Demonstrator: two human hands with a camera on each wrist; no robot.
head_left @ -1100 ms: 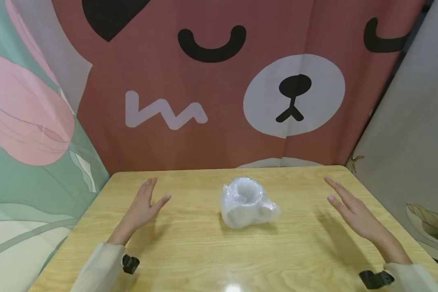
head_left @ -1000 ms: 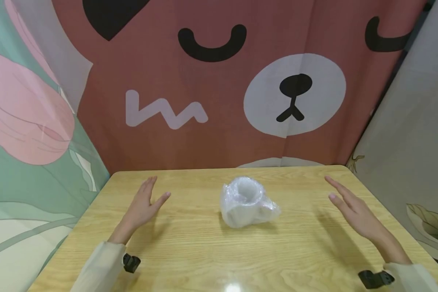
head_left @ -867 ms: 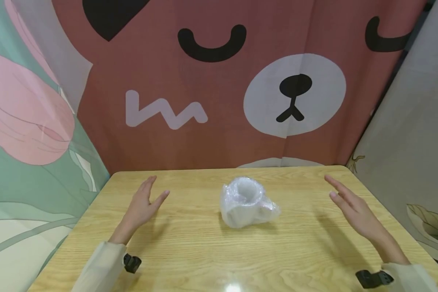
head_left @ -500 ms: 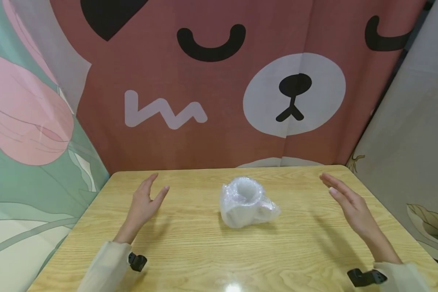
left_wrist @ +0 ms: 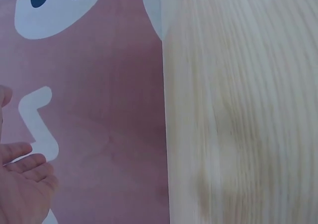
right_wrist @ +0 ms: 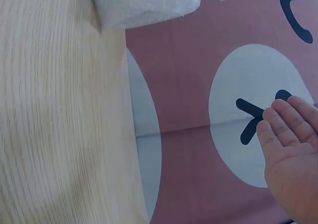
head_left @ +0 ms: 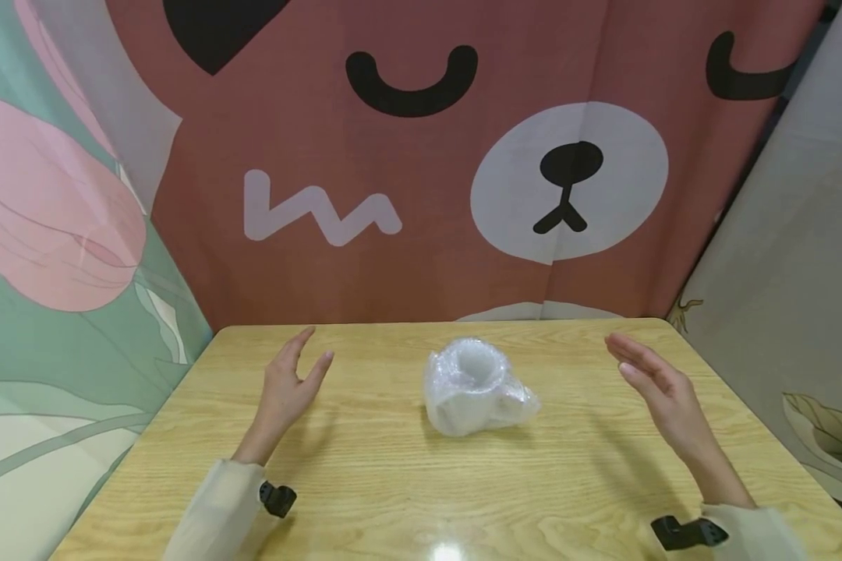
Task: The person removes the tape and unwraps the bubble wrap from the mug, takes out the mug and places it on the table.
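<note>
A bubble-wrapped object point(head_left: 467, 397), whitish with a round hollow at its top and a bulge on its right side, stands near the middle of the table; the wrap hides what it is. My left hand point(head_left: 285, 393) hovers to its left, thumb apart from the fingers, holding nothing. On the other side, my right hand point(head_left: 663, 397) is held above the table with its palm turned inward and its fingers extended, touching nothing. Part of the wrapped object point(right_wrist: 146, 5) shows at the top of the right wrist view, apart from the right hand point(right_wrist: 293, 159).
The light wooden table point(head_left: 393, 483) ends at a back edge against a reddish-brown bear-print curtain point(head_left: 421, 273). Patterned cloths hang at the left point(head_left: 63, 351) and right point(head_left: 779, 327). Each sleeve cuff carries a small black camera point(head_left: 277, 499).
Both hands have moved inward, the left one to the right and the right one to the left, slightly closer to the wrapped object. The object itself has stayed in place.
</note>
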